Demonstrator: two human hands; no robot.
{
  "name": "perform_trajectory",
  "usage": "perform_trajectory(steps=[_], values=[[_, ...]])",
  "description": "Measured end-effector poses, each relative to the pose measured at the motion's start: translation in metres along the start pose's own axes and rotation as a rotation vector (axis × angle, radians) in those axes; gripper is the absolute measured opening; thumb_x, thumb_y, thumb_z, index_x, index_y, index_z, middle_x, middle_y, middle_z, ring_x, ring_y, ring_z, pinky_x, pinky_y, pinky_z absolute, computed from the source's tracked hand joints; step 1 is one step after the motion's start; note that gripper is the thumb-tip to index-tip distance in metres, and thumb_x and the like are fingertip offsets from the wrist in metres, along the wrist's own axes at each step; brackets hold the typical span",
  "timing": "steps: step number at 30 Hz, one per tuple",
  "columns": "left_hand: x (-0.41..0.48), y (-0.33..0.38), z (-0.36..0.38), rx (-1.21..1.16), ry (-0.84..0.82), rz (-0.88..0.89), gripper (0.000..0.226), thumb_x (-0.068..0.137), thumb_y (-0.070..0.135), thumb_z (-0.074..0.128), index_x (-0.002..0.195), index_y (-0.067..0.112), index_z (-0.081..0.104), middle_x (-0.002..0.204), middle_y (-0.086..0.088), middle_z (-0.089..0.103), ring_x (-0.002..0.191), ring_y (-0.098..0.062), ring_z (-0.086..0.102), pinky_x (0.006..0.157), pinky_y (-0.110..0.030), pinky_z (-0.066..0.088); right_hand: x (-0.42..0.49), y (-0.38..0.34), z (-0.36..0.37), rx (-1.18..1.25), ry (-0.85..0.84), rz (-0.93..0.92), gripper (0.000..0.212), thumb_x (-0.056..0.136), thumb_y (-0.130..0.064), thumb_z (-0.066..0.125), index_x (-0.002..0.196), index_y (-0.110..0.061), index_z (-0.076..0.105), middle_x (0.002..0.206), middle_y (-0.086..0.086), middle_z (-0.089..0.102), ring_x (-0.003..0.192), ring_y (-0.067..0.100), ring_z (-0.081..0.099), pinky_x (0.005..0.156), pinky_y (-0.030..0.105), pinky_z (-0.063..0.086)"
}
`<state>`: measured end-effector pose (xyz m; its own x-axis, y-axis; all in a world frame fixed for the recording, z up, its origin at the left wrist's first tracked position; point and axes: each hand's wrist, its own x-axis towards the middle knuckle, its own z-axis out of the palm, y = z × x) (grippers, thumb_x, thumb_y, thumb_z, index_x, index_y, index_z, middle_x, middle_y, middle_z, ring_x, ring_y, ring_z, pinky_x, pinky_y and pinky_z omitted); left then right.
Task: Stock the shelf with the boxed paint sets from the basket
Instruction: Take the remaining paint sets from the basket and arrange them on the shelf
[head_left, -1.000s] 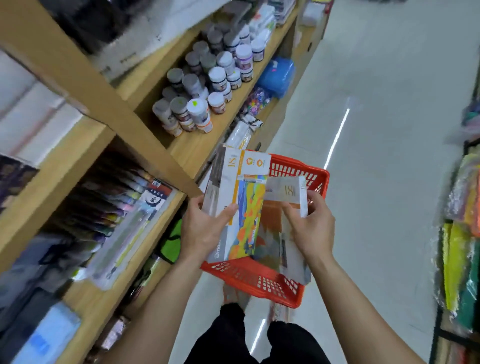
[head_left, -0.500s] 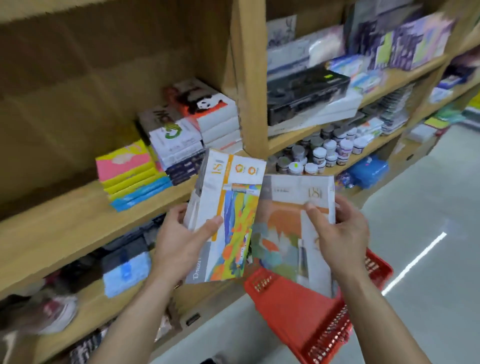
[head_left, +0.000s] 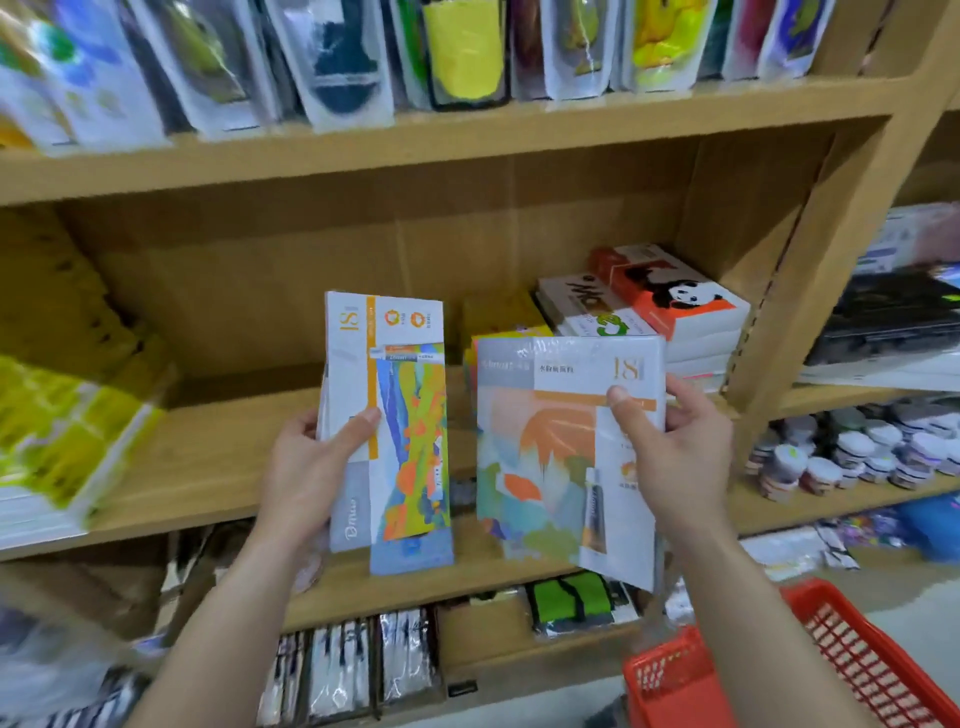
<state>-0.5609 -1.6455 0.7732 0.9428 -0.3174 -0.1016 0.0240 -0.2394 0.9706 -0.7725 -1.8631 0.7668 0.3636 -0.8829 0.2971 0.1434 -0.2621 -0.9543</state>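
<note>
My left hand (head_left: 306, 467) grips a tall narrow paint set box (head_left: 397, 431), white with an orange stripe and a bright landscape print, held upright. My right hand (head_left: 680, 457) grips a wider paint set box (head_left: 545, 457) with an orange leaf picture, thumb on its front. Both boxes hang in front of the wooden shelf board (head_left: 218, 457), whose middle part is bare. The red basket (head_left: 852, 670) shows at the lower right, by my right forearm.
Stacked boxes, one with a panda (head_left: 670, 296), fill the shelf's right end. Yellow packs (head_left: 67, 426) lie at its left end. Hanging pouches (head_left: 337, 57) line the shelf above. Small paint jars (head_left: 857, 452) sit in the bay to the right.
My view swung up from the basket to the shelf. Both hands lifted the two boxes out of the basket and moved them apart, up in front of the bare middle shelf.
</note>
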Motion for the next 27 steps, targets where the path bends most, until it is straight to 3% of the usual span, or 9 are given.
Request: perform_trajectory(steps=[3,7,10,12,15,18,20,23,27], values=[[0.038,-0.003,-0.034,0.001,0.005,-0.045,0.032,0.080,0.041,0.080,0.096,0.017,0.065,0.084,-0.002,0.080,0.069,-0.019,0.077,0.064,-0.035,0.058,-0.004,-0.003,0.051,0.029,-0.074,0.027,0.012,0.096,-0.019,0.075,0.097,-0.031,0.076,0.085,-0.011,0.083,0.075,0.010,0.080,0.062,0.028,0.061],[0.087,-0.013,-0.060,-0.046,-0.020,-0.138,0.035,0.081,0.045,0.079,0.089,0.013,0.068,0.086,-0.008,0.079,0.071,-0.024,0.076,0.064,-0.033,0.057,-0.009,0.001,0.102,-0.010,-0.103,0.056,0.014,0.095,-0.022,0.076,0.091,-0.036,0.077,0.075,-0.003,0.082,0.064,0.015,0.078,0.053,0.029,0.059],[0.120,-0.018,-0.061,-0.078,-0.047,-0.229,0.055,0.078,0.055,0.075,0.108,0.012,0.060,0.090,-0.002,0.072,0.072,-0.017,0.071,0.058,-0.028,0.049,-0.011,0.008,0.121,-0.041,-0.059,0.067,0.012,0.094,-0.026,0.078,0.089,-0.036,0.079,0.074,0.005,0.081,0.064,0.028,0.078,0.050,0.037,0.058],[0.141,-0.024,-0.055,-0.061,-0.111,-0.274,0.073,0.073,0.059,0.074,0.125,0.012,0.057,0.106,-0.007,0.074,0.085,-0.022,0.074,0.065,-0.030,0.052,-0.011,0.013,0.125,-0.061,-0.017,0.064,0.014,0.094,-0.027,0.078,0.088,-0.040,0.079,0.072,0.008,0.079,0.060,0.026,0.074,0.051,0.040,0.057],[0.159,-0.030,-0.046,0.024,-0.141,-0.234,0.054,0.081,0.053,0.070,0.117,0.015,0.056,0.114,-0.009,0.067,0.101,-0.029,0.068,0.081,-0.036,0.051,-0.010,0.017,0.122,-0.068,0.039,0.077,0.008,0.095,-0.028,0.076,0.091,-0.034,0.079,0.070,0.000,0.078,0.057,0.011,0.068,0.055,0.035,0.054],[0.164,-0.026,-0.036,0.081,-0.207,-0.148,0.033,0.085,0.041,0.069,0.103,0.014,0.068,0.106,-0.013,0.077,0.088,-0.030,0.074,0.079,-0.040,0.057,-0.008,0.017,0.117,-0.082,0.080,0.076,0.005,0.095,-0.028,0.076,0.093,-0.032,0.078,0.068,-0.015,0.077,0.055,0.000,0.066,0.063,0.036,0.054],[0.164,-0.027,-0.034,0.045,-0.265,-0.135,0.039,0.087,0.035,0.069,0.117,0.012,0.066,0.116,-0.009,0.075,0.084,-0.023,0.074,0.072,-0.035,0.059,-0.007,0.017,0.110,-0.080,0.095,0.079,0.003,0.095,-0.026,0.076,0.095,-0.029,0.077,0.068,-0.017,0.076,0.055,-0.001,0.067,0.064,0.034,0.052],[0.143,-0.035,-0.037,-0.012,-0.257,-0.100,0.056,0.095,0.021,0.066,0.145,0.014,0.042,0.130,0.000,0.063,0.084,-0.007,0.066,0.058,-0.018,0.051,-0.007,0.019,0.096,-0.088,0.110,0.077,0.004,0.094,-0.025,0.076,0.098,-0.028,0.077,0.065,-0.016,0.075,0.054,0.000,0.065,0.062,0.031,0.051],[0.109,-0.054,-0.031,-0.014,-0.250,-0.010,0.043,0.097,0.019,0.063,0.135,0.031,0.046,0.118,0.007,0.066,0.094,-0.005,0.068,0.065,-0.018,0.055,-0.009,0.025,0.072,-0.097,0.120,0.100,0.015,0.095,-0.026,0.076,0.109,-0.023,0.077,0.064,-0.014,0.075,0.055,0.005,0.066,0.046,0.024,0.052]])
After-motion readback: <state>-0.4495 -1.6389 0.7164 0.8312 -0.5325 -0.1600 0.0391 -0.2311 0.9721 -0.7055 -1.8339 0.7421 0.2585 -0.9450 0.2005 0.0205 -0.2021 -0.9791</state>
